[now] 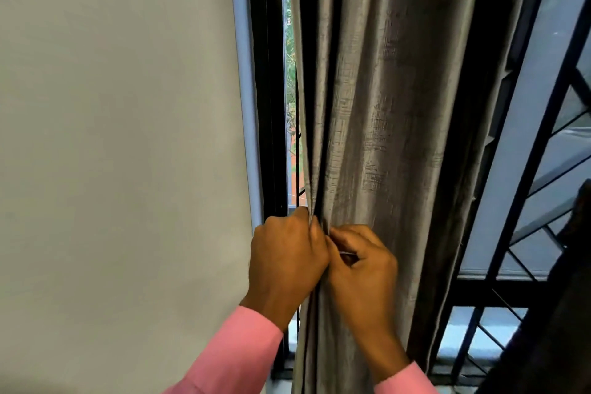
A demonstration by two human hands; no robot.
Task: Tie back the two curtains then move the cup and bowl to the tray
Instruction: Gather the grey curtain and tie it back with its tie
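First curtain being tied

Both hands work at the gathered grey curtain (pixel 367 125) beside the window frame (pixel 268 105). The left hand (pixel 284 262) grips its bunched edge; the right hand (pixel 361 265) pinches something small against it. Second curtain, cup, bowl and tray remain, unseen.

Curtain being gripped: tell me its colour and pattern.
Grey curtain, faint crosshatch texture; head view.

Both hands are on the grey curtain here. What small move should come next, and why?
Probably cinch the gathered folds and fasten them: the left hand grips the curtain edge, the right hand pinches at the folds beside it, and no tie shows around the fabric yet.
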